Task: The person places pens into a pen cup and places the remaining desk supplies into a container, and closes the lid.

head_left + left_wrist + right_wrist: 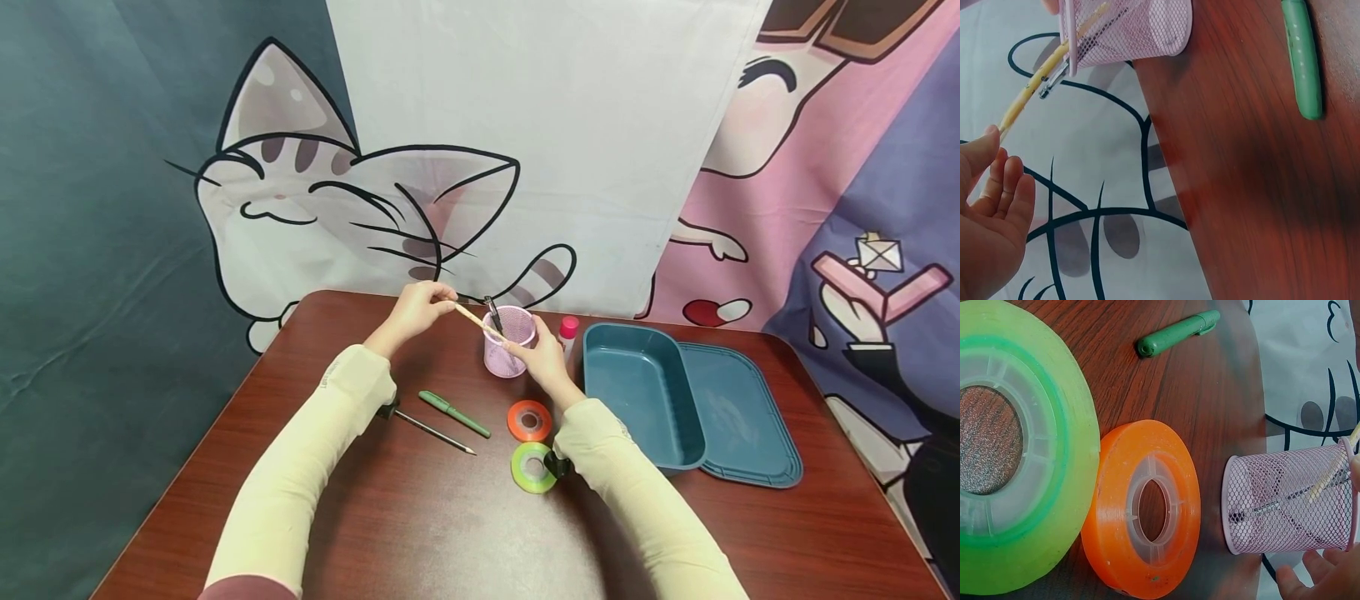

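- The left grip (pixel 422 312) is pinching the yellow stick (pixel 477 320), its end reaching inside the pink mesh cup (pixel 506 360).
- The right grip (pixel 547 362), partly closed, is holding this cup.
- A dark pen (pixel 492 312) is sharing the cup.
- Near it, a glue stick (pixel 569 328) is standing, an orange tape (pixel 515 421) is lying.

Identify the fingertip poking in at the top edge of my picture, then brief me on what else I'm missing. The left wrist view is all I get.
Observer: It belongs to the right hand, which grips the pink mesh cup near its rim.
Operator: Tell me what lies beside the green pen.
Observer: A sharpened pencil, its tip toward the right of the head view.
Operator: Now name the nearest container to the right of that hand.
Observer: An open teal box, with no lid on it.
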Demonstrator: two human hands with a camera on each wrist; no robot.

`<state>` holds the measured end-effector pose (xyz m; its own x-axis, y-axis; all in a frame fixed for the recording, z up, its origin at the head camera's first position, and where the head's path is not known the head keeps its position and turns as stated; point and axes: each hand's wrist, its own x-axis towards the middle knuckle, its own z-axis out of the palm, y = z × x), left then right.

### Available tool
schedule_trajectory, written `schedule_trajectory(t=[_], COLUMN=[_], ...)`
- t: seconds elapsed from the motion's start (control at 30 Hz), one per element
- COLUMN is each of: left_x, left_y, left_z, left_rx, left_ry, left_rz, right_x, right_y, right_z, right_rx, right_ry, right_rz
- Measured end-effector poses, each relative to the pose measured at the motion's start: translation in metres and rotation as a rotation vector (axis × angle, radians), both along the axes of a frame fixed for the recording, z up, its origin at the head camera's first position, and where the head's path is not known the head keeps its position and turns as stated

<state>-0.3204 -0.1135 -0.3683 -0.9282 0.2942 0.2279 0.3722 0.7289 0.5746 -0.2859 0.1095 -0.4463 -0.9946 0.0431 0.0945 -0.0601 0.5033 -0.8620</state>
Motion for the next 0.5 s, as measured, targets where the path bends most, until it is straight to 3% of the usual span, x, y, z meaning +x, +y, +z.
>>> schedule_trajectory(t=[0.5], left_x=[-0.003], left_y=[0.027], left_z=[-0.007], left_rx=[0.034], left_ry=[-0.003], left_rz=[0.002], right_x=[0.000], right_y=[0.000], right_z=[0.000], right_rx=[-0.010], right_ry=[-0.010], right_rz=[0.013])
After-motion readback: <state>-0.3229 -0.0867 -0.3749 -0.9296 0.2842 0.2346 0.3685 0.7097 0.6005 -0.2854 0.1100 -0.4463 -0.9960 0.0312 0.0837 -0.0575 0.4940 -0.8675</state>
